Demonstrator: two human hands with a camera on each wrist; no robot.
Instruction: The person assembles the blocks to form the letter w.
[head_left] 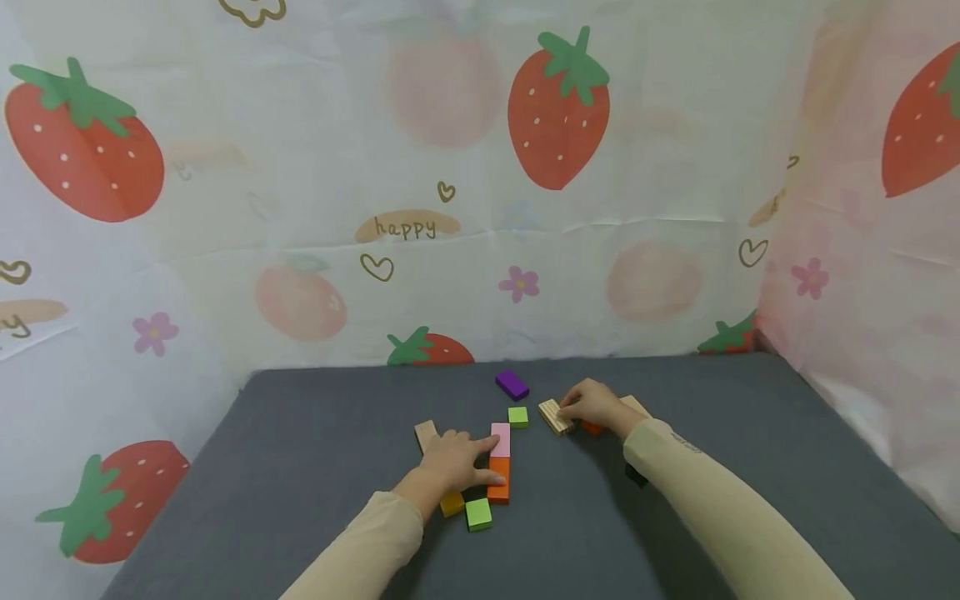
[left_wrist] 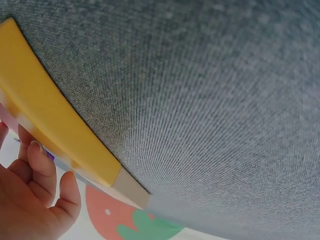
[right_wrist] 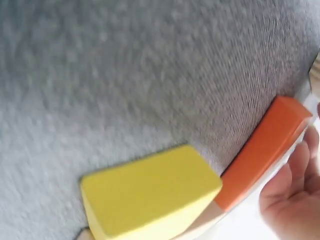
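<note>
My left hand reaches over a row of blocks, its index finger on the pink block and its thumb at the orange block. A yellow block and a plain wooden block lie beside and beneath that hand. Farther right, my right hand pinches the near right end of a ribbed wooden block that lies on the table. Under the right wrist there is a second orange block, partly hidden in the head view, with another yellow block close by.
A purple block lies toward the back. One green block stands at the far end of the row, another green block near its close end. Another wooden block and a dark object show by the right forearm.
</note>
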